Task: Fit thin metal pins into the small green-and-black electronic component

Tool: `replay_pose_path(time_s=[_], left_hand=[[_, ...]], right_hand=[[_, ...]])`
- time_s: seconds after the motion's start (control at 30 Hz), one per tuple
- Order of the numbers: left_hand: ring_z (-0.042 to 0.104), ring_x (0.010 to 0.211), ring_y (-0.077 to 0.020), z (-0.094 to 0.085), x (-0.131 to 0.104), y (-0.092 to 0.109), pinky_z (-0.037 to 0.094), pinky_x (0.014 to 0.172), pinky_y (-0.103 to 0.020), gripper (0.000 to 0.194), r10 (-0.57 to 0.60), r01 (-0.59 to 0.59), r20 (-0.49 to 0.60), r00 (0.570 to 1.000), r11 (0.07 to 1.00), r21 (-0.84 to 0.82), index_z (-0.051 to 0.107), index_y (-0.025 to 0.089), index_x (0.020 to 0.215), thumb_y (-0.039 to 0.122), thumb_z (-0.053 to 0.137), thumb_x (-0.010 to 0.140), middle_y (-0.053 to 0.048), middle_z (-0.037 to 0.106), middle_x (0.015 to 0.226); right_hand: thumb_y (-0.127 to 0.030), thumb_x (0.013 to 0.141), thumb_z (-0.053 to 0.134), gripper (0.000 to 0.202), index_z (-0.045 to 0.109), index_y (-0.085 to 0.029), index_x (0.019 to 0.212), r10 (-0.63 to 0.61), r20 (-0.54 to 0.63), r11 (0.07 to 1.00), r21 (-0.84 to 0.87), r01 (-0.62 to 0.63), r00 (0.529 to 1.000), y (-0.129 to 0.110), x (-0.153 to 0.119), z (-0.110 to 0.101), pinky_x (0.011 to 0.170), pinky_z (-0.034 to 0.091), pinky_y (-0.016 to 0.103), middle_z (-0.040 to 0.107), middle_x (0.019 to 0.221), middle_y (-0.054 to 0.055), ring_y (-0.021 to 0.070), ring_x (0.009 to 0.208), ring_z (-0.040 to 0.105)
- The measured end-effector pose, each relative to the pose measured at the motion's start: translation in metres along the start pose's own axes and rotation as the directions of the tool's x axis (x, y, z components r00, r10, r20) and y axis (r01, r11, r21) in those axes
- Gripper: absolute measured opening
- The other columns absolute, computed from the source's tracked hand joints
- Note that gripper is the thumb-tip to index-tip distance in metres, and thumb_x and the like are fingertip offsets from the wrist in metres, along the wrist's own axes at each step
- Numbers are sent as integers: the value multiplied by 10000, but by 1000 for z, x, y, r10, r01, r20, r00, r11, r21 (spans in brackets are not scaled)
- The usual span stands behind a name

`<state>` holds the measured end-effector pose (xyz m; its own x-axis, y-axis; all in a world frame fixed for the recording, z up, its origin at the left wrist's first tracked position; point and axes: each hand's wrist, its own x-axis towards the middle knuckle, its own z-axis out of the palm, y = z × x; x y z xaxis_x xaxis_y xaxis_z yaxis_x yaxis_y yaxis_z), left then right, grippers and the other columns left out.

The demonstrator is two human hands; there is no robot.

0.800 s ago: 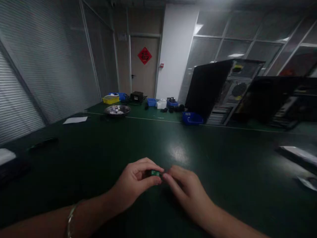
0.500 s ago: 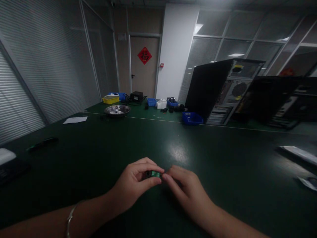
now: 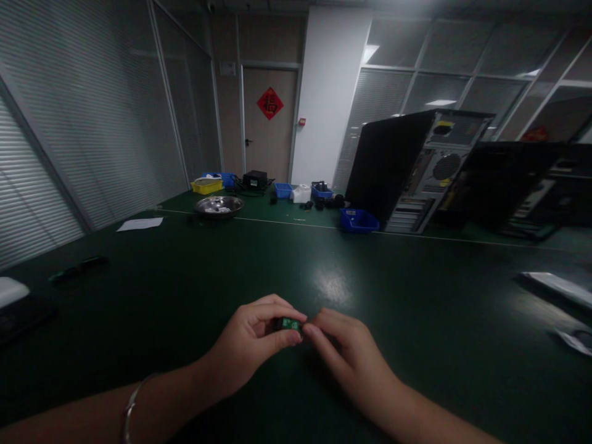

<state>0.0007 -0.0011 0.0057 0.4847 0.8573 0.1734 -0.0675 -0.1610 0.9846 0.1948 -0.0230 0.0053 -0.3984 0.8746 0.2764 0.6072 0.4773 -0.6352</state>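
Observation:
A small green circuit board (image 3: 290, 324) with a dark part at its left end is held between the thumb and fingers of my left hand (image 3: 252, 336). My right hand (image 3: 349, 345) is closed, its thumb and index fingertips pinched together at the board's right end. Whatever is between those fingertips is too small to make out. Both hands are above the dark green table (image 3: 259, 265), near its front middle. A bracelet circles my left wrist.
A metal bowl (image 3: 219, 207) and a paper sheet (image 3: 140, 224) lie at the back left. A blue bin (image 3: 359, 221) stands beside a black computer tower (image 3: 393, 166). Dark parts (image 3: 78, 269) lie at the left, a flat pale-topped object (image 3: 557, 287) at the right.

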Motion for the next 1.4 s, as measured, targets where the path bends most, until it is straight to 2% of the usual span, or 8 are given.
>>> replay_pose_path(time_s=[0.33,0.53,0.73,0.9,1.13,1.4], left_hand=[[593,796,-153,-1,2,-7,507,735,-304,206,-12,19,53,999,991,-133,725,181,963,168,708,758,-42,578,929],[585,897,-185,2,0,-1,491,784,-308,198,-16,16,-37,999,1000,-6,721,182,957,167,699,761,-52,597,943],[585,912,-191,2,0,2,479,809,-319,193,18,-14,-54,998,997,74,720,190,964,184,685,774,-55,600,958],[583,907,-198,2,1,3,476,805,-329,190,-2,4,-47,999,999,43,725,183,949,179,695,762,-54,598,944],[575,888,-182,1,1,-1,491,778,-312,206,-14,15,18,1000,999,-42,721,189,967,162,693,765,-50,585,953],[565,842,-176,3,1,2,488,719,-302,206,-40,39,-45,998,999,-30,719,168,957,162,691,753,-52,568,941]], right_hand=[[-338,968,404,322,649,-196,814,9,21,1000,15,-10,1000,-2,-1,-2,620,376,227,582,746,18,122,679,537],[-342,966,408,318,618,-184,787,5,19,1000,2,-5,1000,0,0,0,603,368,227,570,728,11,118,659,525],[-344,967,403,330,616,-177,779,2,20,1000,-24,-1,1000,-2,0,-1,602,372,230,573,725,15,118,645,515],[-332,967,404,324,613,-174,777,-24,19,1000,2,24,1000,-4,0,-3,604,379,228,578,721,18,118,648,526],[-325,967,401,317,623,-176,795,-52,23,998,39,51,998,-3,0,-2,603,377,225,576,714,18,116,648,528],[-313,961,415,294,621,-172,807,-13,7,999,41,13,1000,-4,-1,-3,607,380,239,570,727,19,122,655,524]])
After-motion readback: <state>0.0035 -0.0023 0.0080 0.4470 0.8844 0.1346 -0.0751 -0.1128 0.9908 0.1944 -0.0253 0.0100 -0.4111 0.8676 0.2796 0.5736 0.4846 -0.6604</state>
